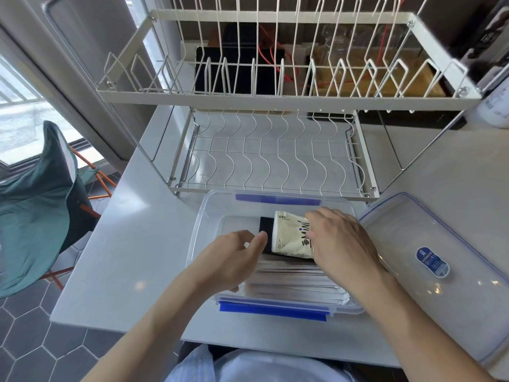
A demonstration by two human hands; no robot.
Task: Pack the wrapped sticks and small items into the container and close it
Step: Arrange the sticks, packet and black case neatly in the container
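While lidless, container point(198, 230) with wrapped sticks point(292, 285); cream packet point(292, 235).

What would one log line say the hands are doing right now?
step: packing | right hand: holds cream packet in clear plastic container | left hand: on black item | clear lid: off, right

A pale grey worktop point(132, 244) carries a white wire dish rack point(275, 150) at its far side. Left of it, a green folding chair point(35, 205) with orange legs stands on dark hexagon floor tiles point(30, 346). Daylight enters through a window point(19, 106) at the left.
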